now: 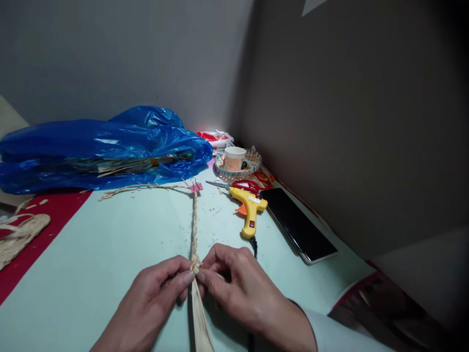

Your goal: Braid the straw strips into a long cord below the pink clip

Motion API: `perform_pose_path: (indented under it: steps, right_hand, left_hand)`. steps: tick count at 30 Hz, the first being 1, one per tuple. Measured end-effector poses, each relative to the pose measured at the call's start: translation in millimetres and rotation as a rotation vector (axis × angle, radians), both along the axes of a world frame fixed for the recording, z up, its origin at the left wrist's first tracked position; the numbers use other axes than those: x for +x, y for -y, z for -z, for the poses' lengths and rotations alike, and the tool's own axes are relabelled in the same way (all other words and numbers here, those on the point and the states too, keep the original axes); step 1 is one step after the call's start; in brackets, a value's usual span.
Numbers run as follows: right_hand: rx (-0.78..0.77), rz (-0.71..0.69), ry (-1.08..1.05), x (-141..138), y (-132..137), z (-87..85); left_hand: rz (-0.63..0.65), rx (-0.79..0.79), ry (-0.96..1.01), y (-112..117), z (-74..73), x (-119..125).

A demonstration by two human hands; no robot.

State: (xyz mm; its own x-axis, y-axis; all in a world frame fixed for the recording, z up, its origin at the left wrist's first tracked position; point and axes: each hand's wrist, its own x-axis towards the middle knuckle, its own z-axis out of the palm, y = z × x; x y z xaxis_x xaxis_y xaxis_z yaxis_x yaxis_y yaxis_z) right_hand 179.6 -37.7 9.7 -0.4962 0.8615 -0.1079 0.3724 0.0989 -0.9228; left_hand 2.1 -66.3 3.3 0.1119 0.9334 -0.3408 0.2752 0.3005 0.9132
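Note:
A thin braid of pale plant fibre (195,220) runs down the table from a pink binder clip (196,187). At its near end my left hand (156,293) pinches the braid between thumb and forefinger. Just to the right, my right hand (242,288) is closed on the same spot, its thumb and fingers pressed on the strands. Below both hands a wide, flat pale strip (200,318) hangs loose toward me. Beyond the clip, the braid's thin frayed tail (146,187) stretches left.
A yellow glue gun (251,212) lies right of the braid, beside red-handled scissors (249,186) and a black tablet (298,225). Behind them a paper cup (234,159) stands in a woven tray (252,166). A blue plastic bag (91,142) with dried stalks lies back left, a woven piece (25,237) far left.

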Motion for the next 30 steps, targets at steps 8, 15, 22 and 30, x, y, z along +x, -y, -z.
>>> perform_pose_path:
  steps: [8,15,22,30]
  right_hand:
    - [-0.062,-0.006,-0.029,0,1,5.8]
    - [0.094,0.058,0.226,-1,8,1.5]
    - [0.118,-0.004,0.217,7,10,0.2]
    - [0.234,-0.036,0.261,3,14,4.8]
  left_hand:
    - [-0.001,-0.12,0.167,0,3.0,4]
    - [-0.082,0.003,0.03,3,0.7,7]
    - [-0.118,0.041,-0.017,6,-6.0,12]
    - [-0.094,0.055,-0.102,6,-1.4,12]
